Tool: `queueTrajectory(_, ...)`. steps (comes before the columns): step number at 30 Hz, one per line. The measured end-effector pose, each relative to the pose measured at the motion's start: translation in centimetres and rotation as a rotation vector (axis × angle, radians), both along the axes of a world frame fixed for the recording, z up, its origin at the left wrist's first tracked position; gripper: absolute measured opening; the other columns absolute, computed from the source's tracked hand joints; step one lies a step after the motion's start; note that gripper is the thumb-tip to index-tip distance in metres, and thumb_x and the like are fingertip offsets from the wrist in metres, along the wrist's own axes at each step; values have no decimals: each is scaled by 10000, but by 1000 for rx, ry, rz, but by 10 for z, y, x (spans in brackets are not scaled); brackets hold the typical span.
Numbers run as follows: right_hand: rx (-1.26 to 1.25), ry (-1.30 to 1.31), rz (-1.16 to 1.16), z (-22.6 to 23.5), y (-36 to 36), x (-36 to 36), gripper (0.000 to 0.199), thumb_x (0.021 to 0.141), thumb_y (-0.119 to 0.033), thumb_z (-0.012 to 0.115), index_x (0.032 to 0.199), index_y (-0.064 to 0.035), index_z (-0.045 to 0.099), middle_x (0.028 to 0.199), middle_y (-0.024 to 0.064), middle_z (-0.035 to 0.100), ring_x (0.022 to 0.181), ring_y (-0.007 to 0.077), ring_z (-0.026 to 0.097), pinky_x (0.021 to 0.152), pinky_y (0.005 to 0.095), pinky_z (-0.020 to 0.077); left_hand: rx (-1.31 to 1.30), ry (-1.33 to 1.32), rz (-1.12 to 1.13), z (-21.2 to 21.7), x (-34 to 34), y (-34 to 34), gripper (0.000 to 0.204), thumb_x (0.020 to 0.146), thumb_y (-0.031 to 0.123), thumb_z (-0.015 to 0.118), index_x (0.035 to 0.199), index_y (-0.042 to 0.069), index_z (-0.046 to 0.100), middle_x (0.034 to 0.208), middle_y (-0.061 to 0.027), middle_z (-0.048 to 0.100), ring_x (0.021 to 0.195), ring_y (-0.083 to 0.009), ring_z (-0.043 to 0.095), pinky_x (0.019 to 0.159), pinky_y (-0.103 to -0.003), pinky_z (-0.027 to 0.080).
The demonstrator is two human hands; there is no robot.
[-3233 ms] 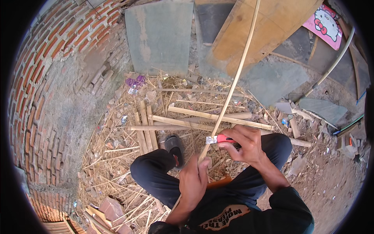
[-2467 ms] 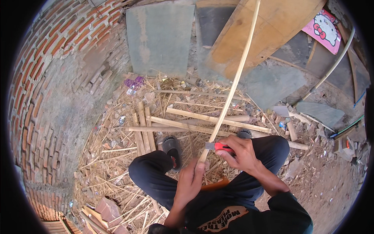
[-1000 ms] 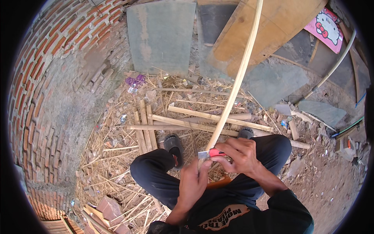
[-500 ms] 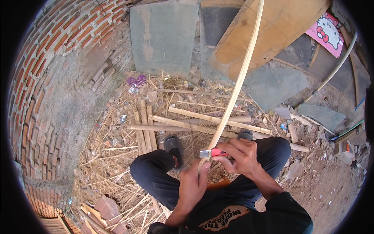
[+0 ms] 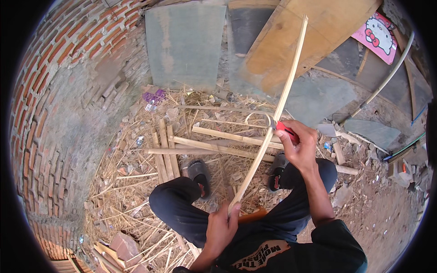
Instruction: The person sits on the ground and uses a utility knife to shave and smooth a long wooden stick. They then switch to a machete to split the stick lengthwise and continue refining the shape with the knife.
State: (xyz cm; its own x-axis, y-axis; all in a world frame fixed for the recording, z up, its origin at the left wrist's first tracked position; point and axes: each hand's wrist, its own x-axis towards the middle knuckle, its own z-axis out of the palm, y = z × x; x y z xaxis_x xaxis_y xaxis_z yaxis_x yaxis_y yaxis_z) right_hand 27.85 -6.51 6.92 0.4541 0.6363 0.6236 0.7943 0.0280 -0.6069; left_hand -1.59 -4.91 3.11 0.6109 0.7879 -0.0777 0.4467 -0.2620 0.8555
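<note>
A long, pale strip of split bamboo point(image 5: 256, 172) slants from my lap up and away to the right, its far tip over a tan board. My left hand point(image 5: 221, 226) is closed round its near end. Well out along the strip, my right hand point(image 5: 300, 142) grips a red-handled utility knife point(image 5: 288, 131), thumb along the handle. The blade lies against the strip's edge. A thin curled shaving point(image 5: 257, 117) stands off to the left of the blade. Part of the handle is hidden by my fingers.
Bamboo slats point(image 5: 223, 148) lie on ground littered with straw and shavings ahead of my feet. A brick wall point(image 5: 41, 132) rises at the left. Glass sheets point(image 5: 186, 45) and a tan board point(image 5: 327, 27) lean at the back. Broken bricks point(image 5: 127, 246) sit at the lower left.
My right hand has slid the knife away from my left hand, up along the strip. A shaving now curls at the blade. The strip's far tip has come into view.
</note>
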Motion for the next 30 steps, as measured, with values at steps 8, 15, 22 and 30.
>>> queueTrajectory(8,30,444,-107,18,9,108,368,1086,-370,608,1050,-24,726,695,-58,482,575,41,347,524,247,266,-249,-21,-106,-26,-39,3,356,1102,292,593,949,-21,668,607,-141,565,524,-258,565,551,-384,449)
queueTrajectory(15,-57,729,108,4,3,45,342,1075,-372,615,1209,-59,653,777,-64,511,600,10,359,535,214,261,-612,-181,-152,-53,-43,27,504,1144,436,489,852,43,609,613,56,451,518,-35,388,471,-234,306)
queueTrajectory(22,-70,856,171,-22,4,11,289,993,-233,765,1171,-17,695,897,-43,659,806,38,550,702,236,423,-868,-106,-291,-49,-39,51,495,1142,439,479,992,-3,642,656,-5,541,557,-86,517,533,-241,425)
queueTrajectory(30,29,908,110,-22,9,2,265,960,-168,800,1133,15,716,832,-13,692,774,60,592,748,258,471,-136,-257,-221,-32,9,54,344,1036,271,715,1247,7,650,904,-112,734,806,-224,700,755,-398,565)
